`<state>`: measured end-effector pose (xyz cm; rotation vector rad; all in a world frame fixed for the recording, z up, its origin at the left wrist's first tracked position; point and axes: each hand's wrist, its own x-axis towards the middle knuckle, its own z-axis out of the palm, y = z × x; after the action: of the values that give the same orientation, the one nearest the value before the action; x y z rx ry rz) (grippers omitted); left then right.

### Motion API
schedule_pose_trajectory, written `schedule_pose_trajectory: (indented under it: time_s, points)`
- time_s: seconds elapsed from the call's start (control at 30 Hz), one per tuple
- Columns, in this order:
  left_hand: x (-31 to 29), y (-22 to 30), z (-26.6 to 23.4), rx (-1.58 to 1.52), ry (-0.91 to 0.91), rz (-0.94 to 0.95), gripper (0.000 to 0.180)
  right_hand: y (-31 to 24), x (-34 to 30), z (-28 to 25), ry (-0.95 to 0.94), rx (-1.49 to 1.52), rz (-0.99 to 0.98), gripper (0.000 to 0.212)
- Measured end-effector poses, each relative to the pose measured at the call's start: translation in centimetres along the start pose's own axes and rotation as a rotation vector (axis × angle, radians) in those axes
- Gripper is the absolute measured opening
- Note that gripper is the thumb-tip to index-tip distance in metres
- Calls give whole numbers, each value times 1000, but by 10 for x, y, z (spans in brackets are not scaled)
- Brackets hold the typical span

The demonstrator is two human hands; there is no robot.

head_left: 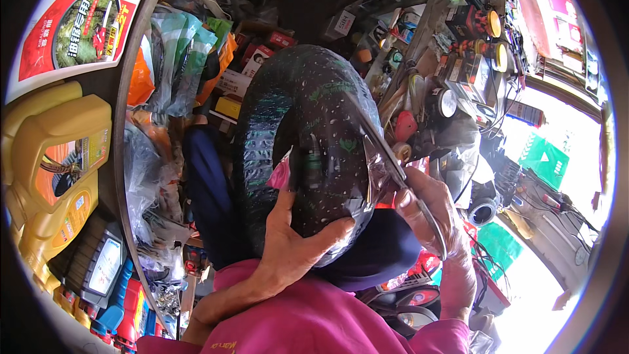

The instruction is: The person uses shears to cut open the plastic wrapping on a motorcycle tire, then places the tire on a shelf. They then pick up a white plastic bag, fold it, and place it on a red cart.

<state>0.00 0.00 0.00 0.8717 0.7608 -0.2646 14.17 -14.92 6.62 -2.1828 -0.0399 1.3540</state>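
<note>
A tire (pixel 341 111) wrapped in dark, shiny film with green print stands upright between my knees. My left hand (pixel 291 249) grips its lower part, thumb across the wrapped tread and fingers reaching into the centre opening. A pink scrap (pixel 280 172) shows at the fingertip there; I cannot tell whether it is held. On the right side, my right hand (pixel 436 213) is closed around long metal scissors (pixel 430 219), their handle curving down past the palm. The blade lies along the tire's right side, where the film (pixel 375 169) bunches loosely. The blade tip is hard to make out.
Yellow oil jugs (pixel 62 151) and a white bottle (pixel 78 23) stand at the far left beyond a curved dark edge. Plastic bags (pixel 177 59) and small boxes (pixel 262 59) crowd behind the tire. Shelves of jars and cables (pixel 472 59) fill the right.
</note>
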Motion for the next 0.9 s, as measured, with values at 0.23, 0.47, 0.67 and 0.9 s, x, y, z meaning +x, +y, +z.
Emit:
schedule_pose_trajectory:
  time_s: [0.23, 0.47, 0.67, 0.9]
  points:
    - [-4, 3, 8, -110, 19, -38, 57, 3, 7, 34, 402, 56, -247, 75]
    - [-4, 0, 14, -148, 8, 21, 54, -26, 22, 48, 562, -243, -350, 56]
    - [-9, 3, 8, 25, 28, -17, 61, -11, 18, 35, 391, 336, -158, 19]
    - [-13, 11, 20, 98, 1, -5, 65, 19, 13, 13, 248, 456, -171, 30]
